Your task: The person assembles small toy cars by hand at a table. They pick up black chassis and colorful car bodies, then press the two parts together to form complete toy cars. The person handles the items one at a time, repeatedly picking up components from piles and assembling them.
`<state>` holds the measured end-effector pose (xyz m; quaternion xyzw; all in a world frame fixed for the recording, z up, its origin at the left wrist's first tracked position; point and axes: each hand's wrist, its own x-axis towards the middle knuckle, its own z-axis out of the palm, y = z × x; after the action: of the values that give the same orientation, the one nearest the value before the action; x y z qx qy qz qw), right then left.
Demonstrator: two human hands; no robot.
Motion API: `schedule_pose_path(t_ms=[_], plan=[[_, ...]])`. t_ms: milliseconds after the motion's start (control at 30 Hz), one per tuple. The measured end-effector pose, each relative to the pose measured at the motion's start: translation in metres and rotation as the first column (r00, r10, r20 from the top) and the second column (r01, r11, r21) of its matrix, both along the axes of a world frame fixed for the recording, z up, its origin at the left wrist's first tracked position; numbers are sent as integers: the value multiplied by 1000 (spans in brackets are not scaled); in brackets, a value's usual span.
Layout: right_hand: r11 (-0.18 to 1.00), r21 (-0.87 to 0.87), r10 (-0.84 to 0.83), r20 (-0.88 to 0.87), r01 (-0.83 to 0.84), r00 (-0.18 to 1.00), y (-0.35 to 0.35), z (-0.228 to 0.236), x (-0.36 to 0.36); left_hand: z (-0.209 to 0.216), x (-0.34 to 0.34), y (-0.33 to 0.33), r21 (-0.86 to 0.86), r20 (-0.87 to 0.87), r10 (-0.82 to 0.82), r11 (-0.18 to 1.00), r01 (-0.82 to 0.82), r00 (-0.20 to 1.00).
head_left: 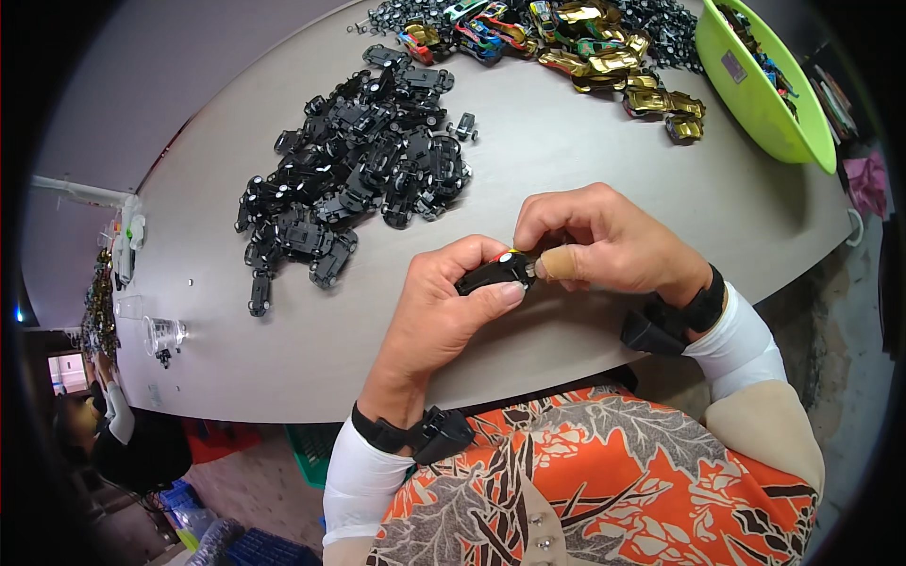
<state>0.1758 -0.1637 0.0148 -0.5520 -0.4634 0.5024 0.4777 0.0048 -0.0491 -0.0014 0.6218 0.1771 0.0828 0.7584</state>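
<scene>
Near the table's front edge, my left hand [422, 304] is closed around a small toy car [488, 275]. Its black underside faces up, and a bit of red and yellow body shows at its far side. My right hand [618, 243], with tan tape round the thumb, pinches at the car's right end. A small pale piece shows by that thumb tip, but the fingers hide most of it. Beyond my left hand lies a heap of black toy car chassis [363, 165] with wheels, many of them upside down.
Gold and multicoloured toy car bodies [604, 63] lie at the back, beside piles of small wheel-and-axle parts [668, 36]. A lime-green basin [810, 141] stands at the right. Far left are a clear plastic cup [165, 332] and another person's sleeve [120, 415].
</scene>
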Motion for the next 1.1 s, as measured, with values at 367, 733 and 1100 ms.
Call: schedule_pose_path(t_ms=[367,733,1100], plan=[[978,202,-141,436,56,889,3,-22,-12,-7,7,-5,216,-136,22,976,8,990],[973,21,-222,-209,232,952,4,-12,5,-4,5,7,-282,-11,277,921,-269,961],[999,35,-20,-169,26,985,2,-8,-5,-6,6,4,-373,166,233,914,-157,958]])
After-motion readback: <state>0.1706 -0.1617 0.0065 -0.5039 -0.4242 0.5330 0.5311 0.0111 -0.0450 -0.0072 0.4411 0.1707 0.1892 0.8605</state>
